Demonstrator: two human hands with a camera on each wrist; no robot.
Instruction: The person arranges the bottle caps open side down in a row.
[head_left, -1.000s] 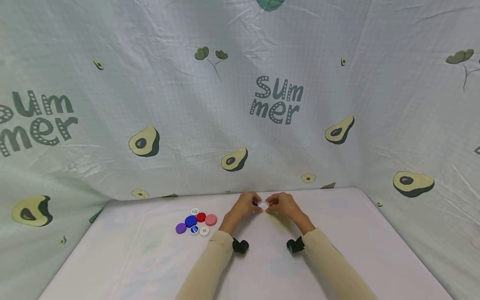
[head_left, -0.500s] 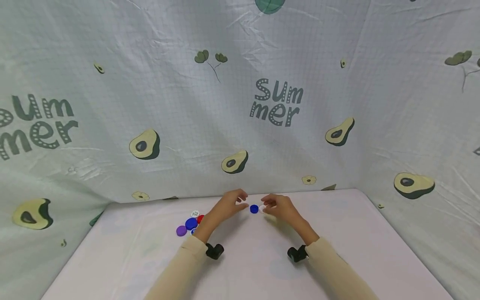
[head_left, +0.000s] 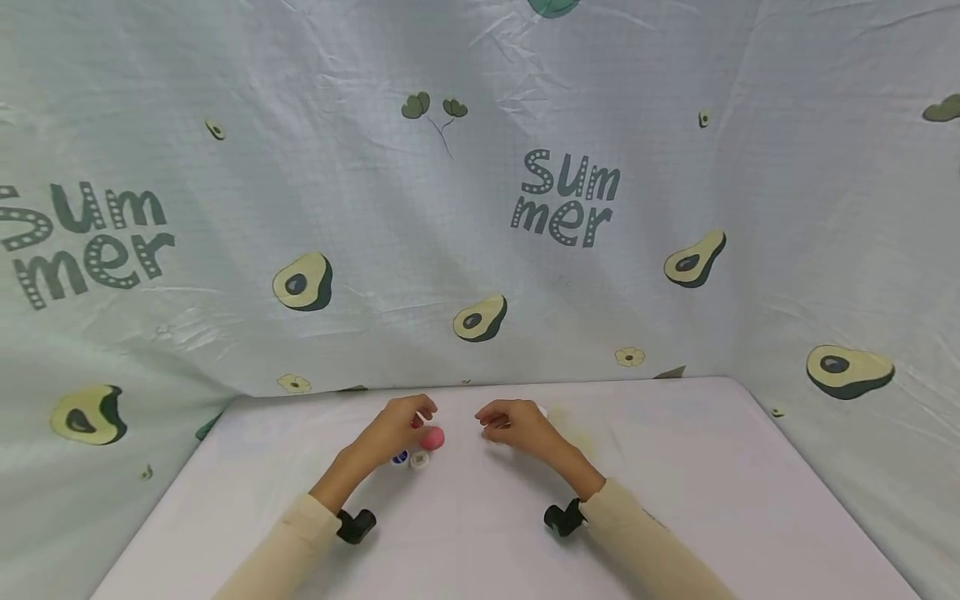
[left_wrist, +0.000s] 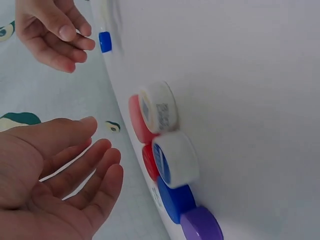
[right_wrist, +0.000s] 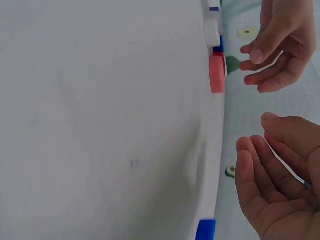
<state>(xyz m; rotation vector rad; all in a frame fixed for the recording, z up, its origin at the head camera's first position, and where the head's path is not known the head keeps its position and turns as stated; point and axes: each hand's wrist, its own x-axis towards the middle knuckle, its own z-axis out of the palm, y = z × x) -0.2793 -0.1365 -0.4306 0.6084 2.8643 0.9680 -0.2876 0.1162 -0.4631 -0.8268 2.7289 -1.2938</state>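
Note:
My left hand (head_left: 393,429) hovers over a cluster of bottle caps, fingers loosely bent with nothing between them. In the left wrist view the cluster holds a pink cap (left_wrist: 136,119), a white cap (left_wrist: 164,109), a red cap (left_wrist: 148,162), a white cap with a blue top (left_wrist: 180,159), a blue cap (left_wrist: 176,202) and a purple cap (left_wrist: 202,225). My right hand (head_left: 521,423) is also raised, relaxed and holding nothing. Close by it, a separate blue cap (left_wrist: 105,42) lies on the table; a white cap (head_left: 543,411) shows partly behind that hand.
The caps lie on a pale table (head_left: 480,533) toward its far edge. Behind it hangs a light curtain (head_left: 375,217) printed with avocados and lettering. Each wrist carries a small black camera, like the left one (head_left: 356,527).
Both hands have released the white cap beside the separate blue one. My left hand has swung left to the cap cluster; my right hand has shifted left, away from the white cap.

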